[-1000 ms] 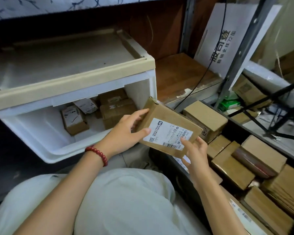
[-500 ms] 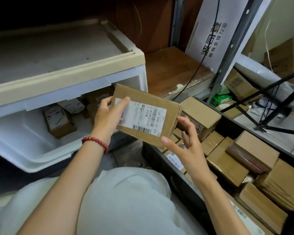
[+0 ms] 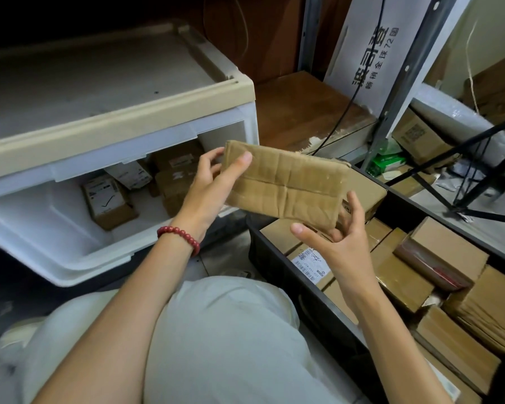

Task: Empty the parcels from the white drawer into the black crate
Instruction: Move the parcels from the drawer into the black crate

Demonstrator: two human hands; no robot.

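Note:
A flat brown cardboard parcel (image 3: pixel 286 185) with taped seams is held in the air between the white drawer (image 3: pixel 70 252) and the black crate (image 3: pixel 277 266). My left hand (image 3: pixel 213 185) grips its left end, thumb on the front face. My right hand (image 3: pixel 338 240) holds its lower right corner from below. The drawer is pulled open on the left and still has several small parcels (image 3: pixel 108 199) at its back. The crate on the right is packed with several brown parcels (image 3: pixel 446 255).
A metal shelf post (image 3: pixel 403 80) and a white printed board (image 3: pixel 370 53) stand behind the crate. Black tripod legs (image 3: pixel 478 173) cross at the right. My knee in light trousers (image 3: pixel 222 339) fills the foreground. A black cable (image 3: pixel 353 94) hangs over the wooden shelf.
The parcel has been turned over: its labelled face showed before, its plain taped side faces me now. It also moved slightly right, towards the crate.

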